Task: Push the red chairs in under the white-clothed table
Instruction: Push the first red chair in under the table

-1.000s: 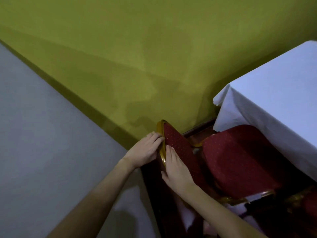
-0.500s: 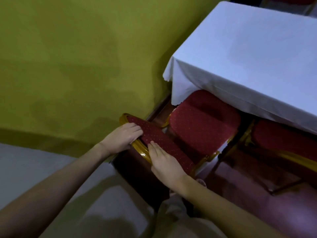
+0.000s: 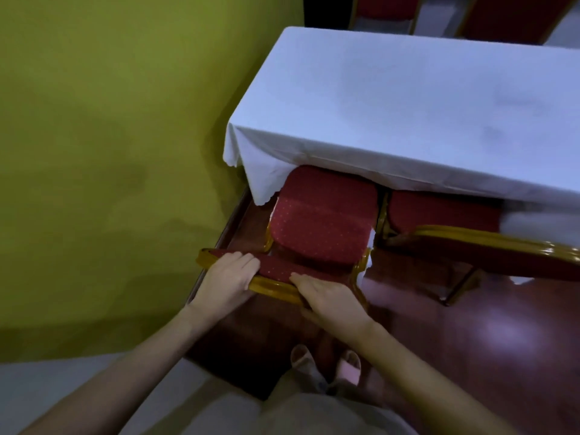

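Red chair [image 3: 323,221] sits with its seat partly tucked beneath the white cloth of the table [image 3: 408,98], beside the green wall [image 3: 110,136]. Left hand [image 3: 227,282] and right hand [image 3: 332,301] both curl over the gold-framed backrest top, gripping it. A second chair [image 3: 445,211] stands just right.

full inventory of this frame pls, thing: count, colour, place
table: 1, white cloth, upper right, end beside the wall
near chair: 1, red with gold frame, centre, seat front under the cloth edge
second chair: 1, red and gold, right of it, seat partly under the cloth
far chairs: 2 in part, red, beyond the table
wall: 1, olive green, left
floor: dark red-brown, glossy, lower right
left hand: 1, on the near chair's backrest top
right hand: 1, same backrest, right end
feet: 2, light footwear, bottom centre
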